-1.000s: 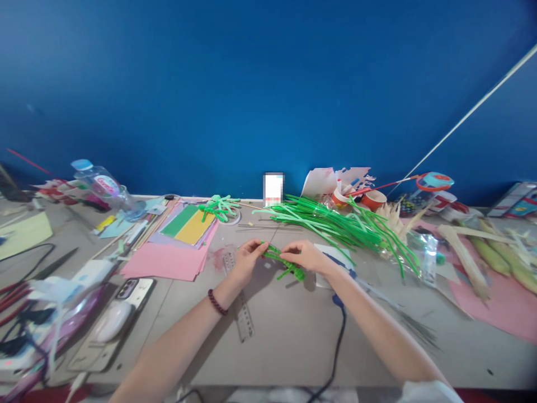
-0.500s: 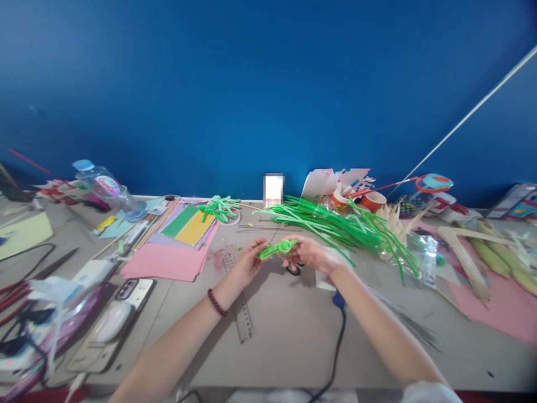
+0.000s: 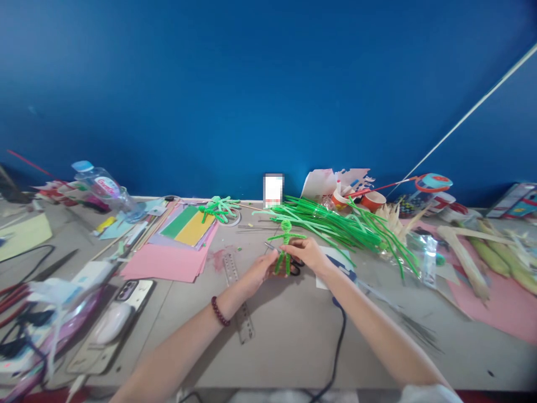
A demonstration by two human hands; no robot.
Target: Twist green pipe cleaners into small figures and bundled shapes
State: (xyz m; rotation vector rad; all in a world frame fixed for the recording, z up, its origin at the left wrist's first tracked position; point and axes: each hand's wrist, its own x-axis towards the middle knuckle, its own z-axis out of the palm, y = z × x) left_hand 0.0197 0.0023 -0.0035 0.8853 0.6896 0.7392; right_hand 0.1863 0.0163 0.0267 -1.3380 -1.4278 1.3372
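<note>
Holding green stick figure (image 3: pixel 286 239) near mid-table, round head toward far side. Left hand (image 3: pixel 263 270) pinched on its legs, right hand (image 3: pixel 309 254) clamped at its body. Dark loops by the right fingers look like scissors (image 3: pixel 297 266), blurred. Clear ruler (image 3: pixel 241 305) lies left; green stems (image 3: pixel 339 224) far right; pink paper (image 3: pixel 168 261) further left, beside phone (image 3: pixel 138 291).

Open at the near side, over the bare grey tabletop (image 3: pixel 289 347) between the clear plastic ruler (image 3: pixel 246 330) and the dark blue cable (image 3: pixel 339 347). Blocked low beyond by the long, fuzzy green stems (image 3: pixel 344 224); passable only above. Crowded far left by the tilted clear plastic bottle (image 3: pixel 103 184).
</note>
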